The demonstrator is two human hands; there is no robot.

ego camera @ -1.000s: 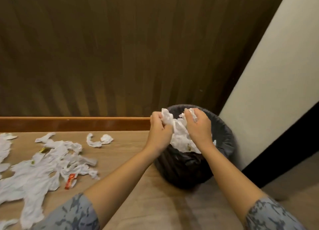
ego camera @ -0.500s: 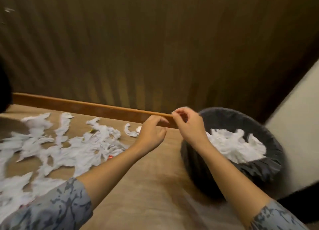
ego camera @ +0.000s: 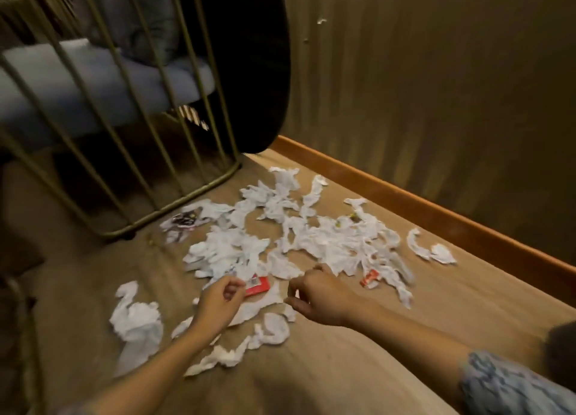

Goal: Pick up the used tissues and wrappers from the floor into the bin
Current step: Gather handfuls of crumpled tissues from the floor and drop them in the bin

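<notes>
Reaching low over the floor (ego camera: 358, 364), both hands sit near the lower middle of the head view, at the near edge of the litter. The left hand (ego camera: 218, 302) has its fingers curled loosely inward with nothing visibly caught between them; the right hand (ego camera: 318, 293) is likewise half-curled and empty, fingertips pointing down toward the paper.

White tissues (ego camera: 311, 237) spread across the middle of the frame in one ragged patch, running from the foot of the wire-framed chair (ego camera: 131, 152) at upper left toward the wooden skirting (ego camera: 436, 209) at right. A separate crumpled tissue clump (ego camera: 137, 321) lies at lower left, apart from the rest, and a small tissue scrap (ego camera: 433, 251) sits alone near the skirting.

A red wrapper (ego camera: 258, 285) lies in the gap between the two hands, just beside the left thumb and so nearer that hand; its long side runs roughly left to right. A second red wrapper (ego camera: 371, 279) lies right of the right hand, tucked against the tissue edge. A dark printed wrapper (ego camera: 184, 221) rests by the chair's base.

No bin shows in this view, so much of the task looks undone.
</notes>
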